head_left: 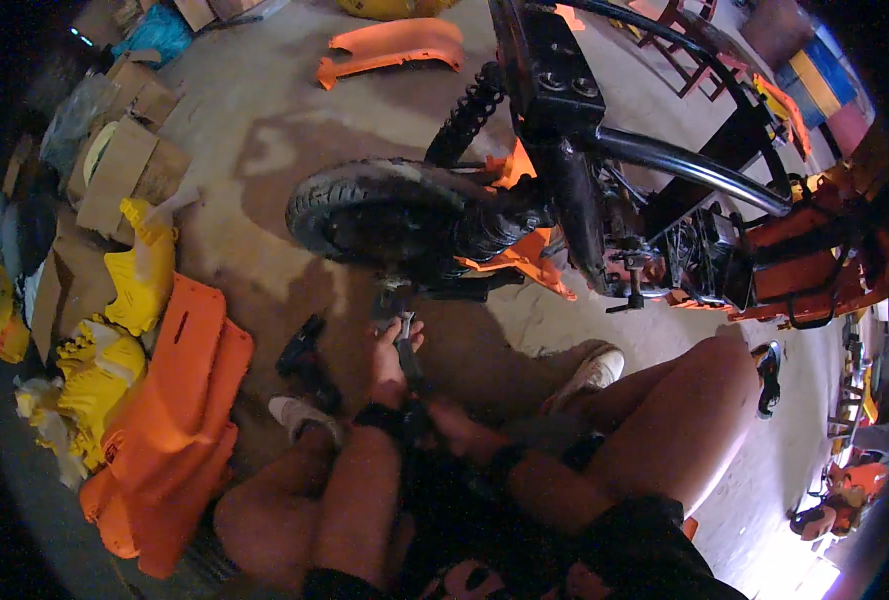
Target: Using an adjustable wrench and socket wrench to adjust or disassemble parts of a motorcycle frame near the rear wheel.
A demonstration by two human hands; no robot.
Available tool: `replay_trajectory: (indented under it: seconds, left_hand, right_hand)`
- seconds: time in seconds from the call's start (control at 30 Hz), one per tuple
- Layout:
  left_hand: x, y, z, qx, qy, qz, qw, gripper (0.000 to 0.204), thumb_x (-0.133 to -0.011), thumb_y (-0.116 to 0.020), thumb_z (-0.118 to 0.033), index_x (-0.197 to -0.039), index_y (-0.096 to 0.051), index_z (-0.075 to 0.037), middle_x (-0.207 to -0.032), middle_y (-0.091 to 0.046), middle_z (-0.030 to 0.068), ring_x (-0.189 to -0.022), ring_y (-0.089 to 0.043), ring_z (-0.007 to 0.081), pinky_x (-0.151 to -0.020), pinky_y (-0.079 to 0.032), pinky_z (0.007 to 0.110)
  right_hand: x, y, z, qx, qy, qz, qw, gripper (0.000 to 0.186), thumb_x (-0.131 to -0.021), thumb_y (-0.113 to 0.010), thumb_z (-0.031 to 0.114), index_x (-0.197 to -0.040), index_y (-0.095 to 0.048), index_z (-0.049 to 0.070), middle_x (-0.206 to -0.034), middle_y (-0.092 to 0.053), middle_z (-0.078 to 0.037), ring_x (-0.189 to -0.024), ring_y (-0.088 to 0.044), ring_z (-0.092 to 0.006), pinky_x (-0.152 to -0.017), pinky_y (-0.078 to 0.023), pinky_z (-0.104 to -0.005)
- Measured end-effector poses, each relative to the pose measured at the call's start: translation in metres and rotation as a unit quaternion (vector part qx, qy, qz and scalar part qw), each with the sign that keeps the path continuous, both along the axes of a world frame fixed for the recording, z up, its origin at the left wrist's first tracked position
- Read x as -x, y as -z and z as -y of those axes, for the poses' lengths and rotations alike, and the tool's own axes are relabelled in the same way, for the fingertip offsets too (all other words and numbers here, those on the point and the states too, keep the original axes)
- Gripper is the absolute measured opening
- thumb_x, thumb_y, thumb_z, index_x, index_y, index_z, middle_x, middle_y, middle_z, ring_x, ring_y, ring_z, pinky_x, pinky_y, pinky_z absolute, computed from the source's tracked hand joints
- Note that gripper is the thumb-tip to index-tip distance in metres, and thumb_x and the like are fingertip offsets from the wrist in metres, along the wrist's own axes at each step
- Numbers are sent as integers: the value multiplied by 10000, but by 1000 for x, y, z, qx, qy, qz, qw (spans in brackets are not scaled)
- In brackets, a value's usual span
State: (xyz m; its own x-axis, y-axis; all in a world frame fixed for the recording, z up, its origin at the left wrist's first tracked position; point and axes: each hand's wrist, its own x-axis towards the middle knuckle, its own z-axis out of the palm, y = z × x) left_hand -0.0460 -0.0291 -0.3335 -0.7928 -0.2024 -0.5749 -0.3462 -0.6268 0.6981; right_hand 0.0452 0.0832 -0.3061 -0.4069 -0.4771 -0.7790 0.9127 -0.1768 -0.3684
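My left hand (388, 358) is closed around the upper part of a long tool with a bright metal end and a dark handle (406, 358), just under the hub of a black-tyred wheel (369, 200). Its metal end is close to a grey piece at the axle (392, 296); whether they touch is hard to see. My right hand (451, 422) is closed at the handle's lower end, its fingers dim. The wheel belongs to a black two-wheeler frame (574, 150) with a coil-spring shock absorber (464, 115).
What looks like a dark cordless drill (302, 346) lies left of my hands. Stacked orange panels (179, 400), yellow parts (144, 265) and cardboard (119, 180) are at the left. Another orange panel (404, 48) lies beyond the wheel. An orange body section (814, 250) is at the right.
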Motion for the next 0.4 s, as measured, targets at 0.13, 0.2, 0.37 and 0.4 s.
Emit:
replay_trajectory:
  seconds: [0.13, 0.2, 0.37, 0.4]
  left_hand:
    - [1, -25, -36, 145, 96, 72, 982, 258, -886, -590, -274, -1028, -551, -62, -834, -616, 75, -710, -626, 204, -606, -496, 320]
    - [-3, -11, -45, 169, 148, 123, 967, 249, -878, -603, -283, -979, -589, -57, -782, -627, 56, -668, -614, 175, -588, -476, 306]
    - [-16, 33, -45, 232, 216, 165, 934, 297, -853, -625, -353, -948, -642, -72, -803, -657, 44, -676, -602, 142, -598, -445, 308]
    - [-18, 59, -21, 207, 198, 196, 938, 323, -845, -625, -394, -978, -651, -100, -848, -663, 46, -741, -605, 125, -622, -448, 313]
  right_hand:
    - [-9, 30, -21, 63, 38, -70, 995, 284, -909, -468, 387, -903, -590, 131, -773, -598, -11, -628, -555, -145, -561, -473, -301]
    - [-28, 66, -14, 29, 73, -151, 985, 311, -914, -456, 391, -956, -591, 114, -851, -603, -33, -739, -567, -165, -679, -480, -332]
    - [-53, 104, -15, 132, 113, 9, 985, 442, -867, -553, 372, -1168, -520, 51, -1141, -553, -97, -1027, -535, -194, -925, -413, -364]
    - [-49, 96, 1, 148, 98, 6, 984, 442, -867, -553, 372, -1168, -520, 51, -1141, -553, -97, -1027, -535, -194, -925, -413, -364]
